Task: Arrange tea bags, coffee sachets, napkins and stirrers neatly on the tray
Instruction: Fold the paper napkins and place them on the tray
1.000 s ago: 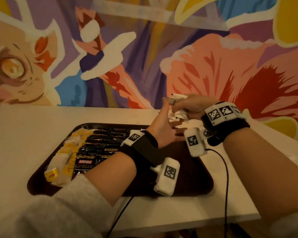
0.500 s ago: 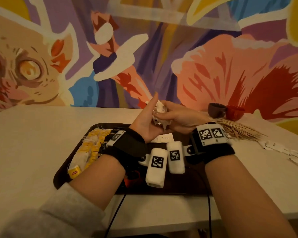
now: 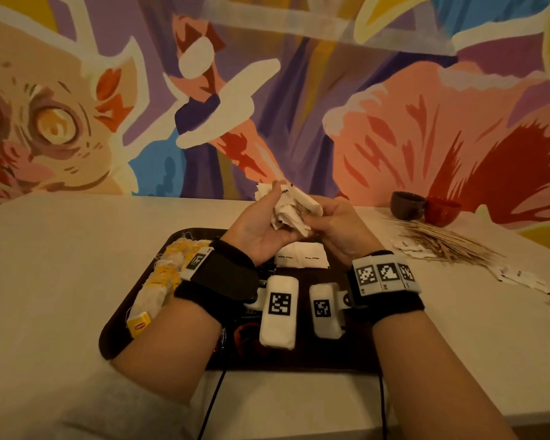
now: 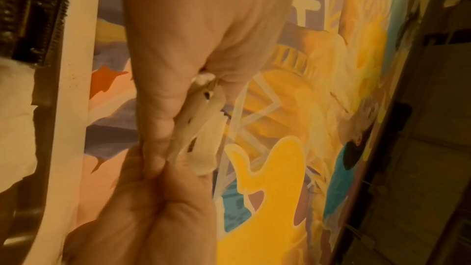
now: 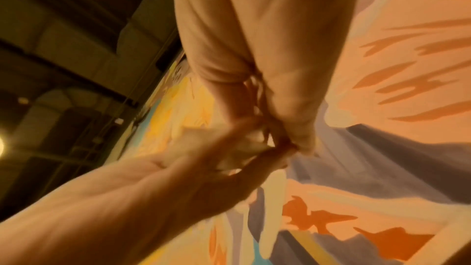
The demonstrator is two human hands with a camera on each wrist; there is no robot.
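- Nearest you, low in the frame of the head view, your two forearms come up from the bottom edge over the white table [image 3: 45,281], each wrist wrapped in a black strap with a white marked block hanging under it
- Under your wrists sits the dark tray [image 3: 115,331], lower centre of the frame; its left side holds a column of tea bags [image 3: 165,274] with yellow tags, and dark coffee sachets [image 3: 251,315] show only in slivers between your wrists
- Just beyond your wrists, at the centre of the tray, two flat white sugar packets [image 3: 302,257] lie side by side, touching
- Above the tray's far edge, centre frame, your left hand [image 3: 261,230] is turned palm up, fingers curled round a crumpled bunch of white sachets [image 3: 289,208], thumb pressed on top of it
- Your right hand [image 3: 340,231] meets it from the right, fingertips pinching the same bunch; the wrist views are blurred but show both thumbs closed on the white paper
- Farther out at right of frame, a heap of wooden stirrers [image 3: 445,246] lies on the table with loose white packets [image 3: 521,277] beside it
- Beyond those, upper right of the table, a brown cup [image 3: 407,204] and a red cup [image 3: 442,211] stand touching, against the painted mural [image 3: 394,106]
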